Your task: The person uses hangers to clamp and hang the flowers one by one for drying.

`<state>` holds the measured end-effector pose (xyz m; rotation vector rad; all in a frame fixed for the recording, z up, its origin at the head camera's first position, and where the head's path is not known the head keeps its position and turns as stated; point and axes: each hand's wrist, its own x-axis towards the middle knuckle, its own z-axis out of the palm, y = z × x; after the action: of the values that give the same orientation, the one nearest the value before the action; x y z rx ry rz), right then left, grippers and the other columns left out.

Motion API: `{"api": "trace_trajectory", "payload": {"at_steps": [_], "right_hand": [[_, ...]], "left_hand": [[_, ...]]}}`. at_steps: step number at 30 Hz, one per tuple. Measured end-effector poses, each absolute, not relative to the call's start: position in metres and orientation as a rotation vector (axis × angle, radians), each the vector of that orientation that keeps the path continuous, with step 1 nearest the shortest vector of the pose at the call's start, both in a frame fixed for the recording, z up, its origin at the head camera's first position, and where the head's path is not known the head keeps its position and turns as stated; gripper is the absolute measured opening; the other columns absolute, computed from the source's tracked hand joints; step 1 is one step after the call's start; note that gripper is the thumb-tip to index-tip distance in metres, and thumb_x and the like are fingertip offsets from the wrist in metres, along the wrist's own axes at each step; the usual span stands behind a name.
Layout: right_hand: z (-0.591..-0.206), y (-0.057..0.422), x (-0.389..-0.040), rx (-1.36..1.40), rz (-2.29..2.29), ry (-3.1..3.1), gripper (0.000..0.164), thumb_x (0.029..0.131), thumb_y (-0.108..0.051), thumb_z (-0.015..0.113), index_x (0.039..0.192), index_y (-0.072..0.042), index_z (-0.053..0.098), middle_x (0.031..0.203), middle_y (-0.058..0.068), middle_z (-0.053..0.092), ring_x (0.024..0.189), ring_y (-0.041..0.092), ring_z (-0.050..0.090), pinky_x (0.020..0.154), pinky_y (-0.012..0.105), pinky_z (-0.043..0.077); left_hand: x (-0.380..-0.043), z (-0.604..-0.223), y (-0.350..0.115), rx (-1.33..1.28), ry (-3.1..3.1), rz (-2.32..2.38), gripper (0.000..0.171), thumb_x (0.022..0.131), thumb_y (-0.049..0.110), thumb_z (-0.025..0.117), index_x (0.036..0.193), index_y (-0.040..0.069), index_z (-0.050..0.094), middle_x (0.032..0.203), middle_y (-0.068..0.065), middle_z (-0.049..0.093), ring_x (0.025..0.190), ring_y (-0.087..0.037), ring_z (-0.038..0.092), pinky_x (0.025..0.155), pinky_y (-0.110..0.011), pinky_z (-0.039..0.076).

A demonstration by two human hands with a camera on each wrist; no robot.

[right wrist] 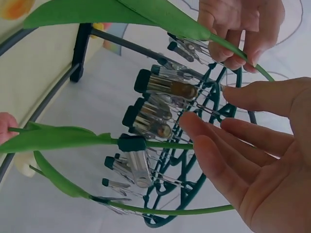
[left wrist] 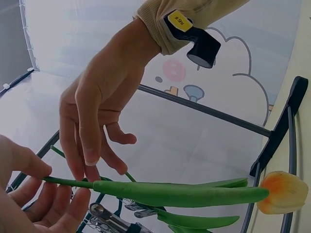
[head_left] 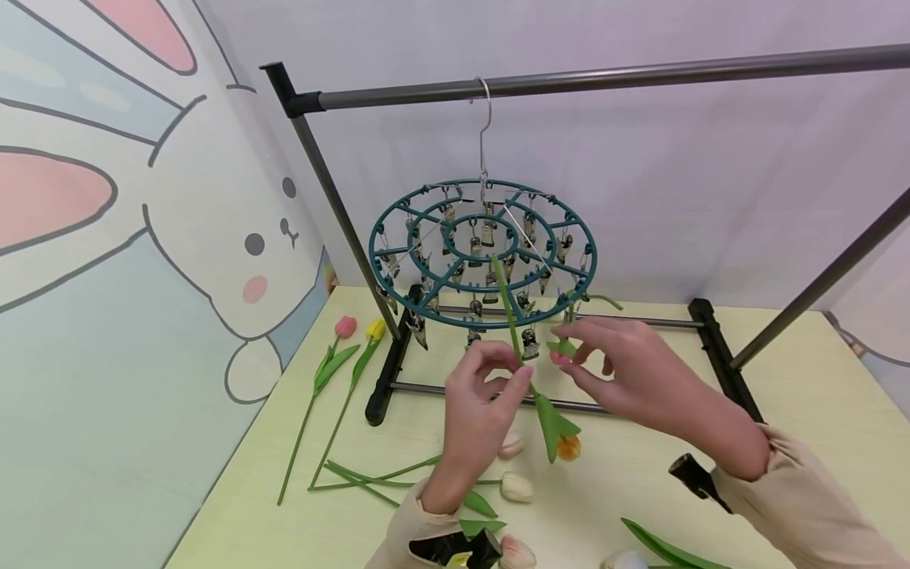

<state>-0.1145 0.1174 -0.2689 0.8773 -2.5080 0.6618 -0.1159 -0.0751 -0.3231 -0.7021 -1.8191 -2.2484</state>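
Note:
An orange-yellow artificial tulip (head_left: 569,447) hangs head-down, its stem pinched between thumb and fingers of my left hand (head_left: 475,419). The stem's upper end crosses in front of a round green clip hanger (head_left: 455,319), which has several metal clips. My right hand (head_left: 640,379) is beside the hanger, its fingers parted and relaxed, with nothing held between them. Close to its fingertips, a pink tulip (right wrist: 58,139) hangs head-down from a metal clip (right wrist: 138,167). Below that in the right wrist view, another green stem (right wrist: 175,211) is held at a clip.
The hanger's hook (head_left: 484,118) is over the top bar (head_left: 611,76) of a metal rack. A pink tulip (head_left: 345,326), a yellow tulip (head_left: 376,329) and several white ones, one a white tulip (head_left: 517,487), lie on the table (head_left: 235,521). A rabbit-printed wall (head_left: 142,379) stands left.

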Motion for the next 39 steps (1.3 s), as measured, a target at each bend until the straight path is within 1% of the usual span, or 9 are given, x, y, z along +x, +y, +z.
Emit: {"api": "trace_trajectory", "payload": {"at_steps": [4,7,11,14,19,23,26,35,39], "right_hand": [[-0.28,0.112,-0.121,0.819,0.742,-2.577,0.036,0.08,-0.004,0.073,0.115,-0.003,0.065,0.099,0.005,0.069,0.067,0.005,0.063,0.046,0.017,0.044],[-0.288,0.11,-0.126,0.794,0.802,-2.594,0.037,0.08,-0.003,0.072,0.116,-0.002,0.064,0.102,0.008,0.068,0.067,0.006,0.064,0.046,0.018,0.046],[-0.3,0.108,-0.133,0.788,0.864,-2.553,0.035,0.08,-0.003,0.073,0.114,0.0,0.063,0.104,0.01,0.067,0.066,0.007,0.063,0.048,0.021,0.05],[-0.306,0.104,-0.139,0.785,0.901,-2.512,0.031,0.082,-0.007,0.073,0.11,-0.001,0.065,0.101,0.009,0.068,0.065,0.006,0.062,0.05,0.023,0.052],[-0.312,0.099,-0.146,0.76,0.964,-2.472,0.023,0.083,-0.013,0.073,0.103,-0.004,0.067,0.093,0.004,0.068,0.065,0.004,0.061,0.054,0.021,0.053],[-0.313,0.097,-0.149,0.758,1.0,-2.459,0.02,0.082,-0.013,0.074,0.1,-0.006,0.069,0.087,0.001,0.068,0.065,0.004,0.062,0.054,0.021,0.054],[-0.314,0.096,-0.149,0.752,1.038,-2.464,0.019,0.082,-0.013,0.075,0.099,-0.007,0.07,0.085,0.0,0.067,0.065,0.004,0.062,0.054,0.02,0.054],[-0.309,0.099,-0.147,0.661,1.264,-2.509,0.018,0.083,-0.016,0.074,0.098,-0.007,0.07,0.085,-0.001,0.068,0.071,0.006,0.065,0.06,0.024,0.056],[-0.306,0.101,-0.145,0.617,1.35,-2.523,0.018,0.084,-0.017,0.074,0.098,-0.006,0.069,0.091,0.002,0.067,0.074,0.009,0.066,0.062,0.026,0.057]], "left_hand": [[-0.117,-0.324,-0.076,-0.69,-1.813,-2.249,0.018,0.087,-0.001,0.065,0.102,-0.004,0.055,0.094,-0.016,0.055,0.088,-0.025,0.06,0.071,-0.034,0.057],[-0.118,-0.325,-0.076,-0.688,-1.813,-2.246,0.017,0.087,0.0,0.065,0.101,-0.002,0.056,0.094,-0.016,0.055,0.087,-0.026,0.06,0.07,-0.035,0.057],[-0.119,-0.328,-0.076,-0.68,-1.818,-2.241,0.016,0.087,0.0,0.065,0.101,-0.001,0.056,0.093,-0.016,0.055,0.086,-0.027,0.06,0.069,-0.038,0.058],[-0.121,-0.329,-0.077,-0.665,-1.822,-2.243,0.016,0.087,0.001,0.065,0.1,-0.002,0.056,0.093,-0.015,0.056,0.086,-0.026,0.061,0.068,-0.038,0.058],[-0.123,-0.332,-0.077,-0.642,-1.829,-2.238,0.017,0.088,0.002,0.065,0.101,-0.003,0.056,0.093,-0.014,0.056,0.086,-0.025,0.061,0.069,-0.036,0.058],[-0.125,-0.334,-0.077,-0.628,-1.82,-2.237,0.015,0.088,0.003,0.066,0.1,-0.001,0.057,0.093,-0.015,0.056,0.086,-0.025,0.061,0.069,-0.041,0.058],[-0.126,-0.335,-0.077,-0.621,-1.805,-2.234,0.015,0.088,0.004,0.066,0.099,-0.002,0.057,0.093,-0.015,0.056,0.085,-0.025,0.061,0.068,-0.044,0.057],[-0.128,-0.337,-0.078,-0.599,-1.772,-2.24,0.014,0.088,0.001,0.065,0.099,-0.002,0.056,0.092,-0.016,0.055,0.085,-0.026,0.059,0.067,-0.039,0.058],[-0.128,-0.337,-0.079,-0.586,-1.763,-2.239,0.015,0.088,0.001,0.064,0.1,-0.002,0.056,0.092,-0.015,0.055,0.086,-0.026,0.059,0.068,-0.038,0.058]]}}
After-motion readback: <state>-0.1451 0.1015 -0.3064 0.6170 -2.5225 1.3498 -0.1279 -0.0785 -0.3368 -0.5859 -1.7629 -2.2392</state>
